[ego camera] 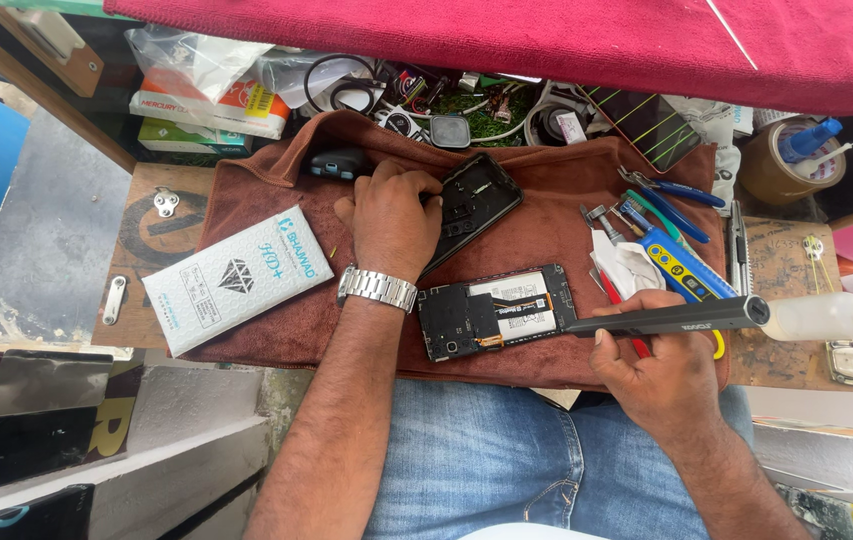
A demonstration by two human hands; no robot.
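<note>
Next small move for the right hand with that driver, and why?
Probably ease the dark pen-shaped screwdriver in the right hand onto a screw: its tip is at the opened black phone's right edge, while the left hand rests on the detached black back cover.

left hand palm-down, fingers curled, wrist extended forward | right hand closed in a grip, forearm angled inward

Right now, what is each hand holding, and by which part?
The right hand holds a dark pen-shaped electric screwdriver around its middle, tip at the opened phone. The left hand rests on the black back cover, at its left edge.
</note>
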